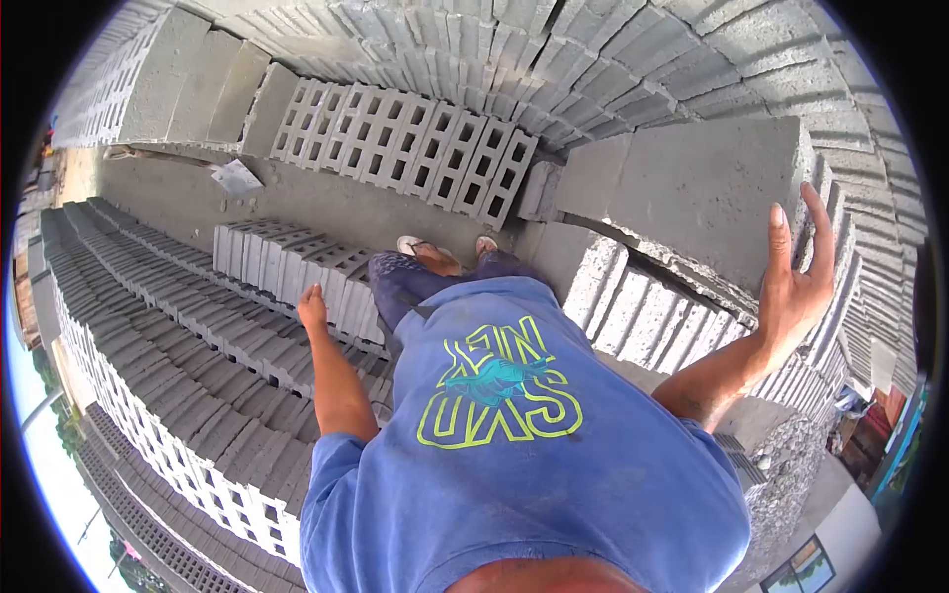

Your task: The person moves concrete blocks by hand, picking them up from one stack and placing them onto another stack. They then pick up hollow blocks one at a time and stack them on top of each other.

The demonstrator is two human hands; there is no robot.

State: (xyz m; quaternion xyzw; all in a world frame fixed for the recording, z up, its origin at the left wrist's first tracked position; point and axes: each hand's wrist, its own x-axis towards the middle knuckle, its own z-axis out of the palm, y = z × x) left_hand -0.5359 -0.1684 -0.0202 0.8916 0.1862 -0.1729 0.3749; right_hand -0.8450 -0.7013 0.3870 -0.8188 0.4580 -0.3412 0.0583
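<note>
My right hand (797,282) is raised at the right, its fingers spread and nothing in them. In this view it overlaps the edge of a large smooth grey concrete block (707,188) on a stack. My left hand (312,305) hangs at the left with the fingers loosely bent, foreshortened and holding nothing that shows. Nearest to it is a low row of grey hollow concrete blocks (287,259), which it overlaps in this view. My sandalled feet stand on the ground between the stacks.
A row of hollow blocks (400,143) lies ahead with its holes showing. High stacked blocks (593,59) rise behind it and curve round to the right. Long stacked rows (168,346) fill the left. A flat grey piece (237,178) lies on the dusty ground (163,193).
</note>
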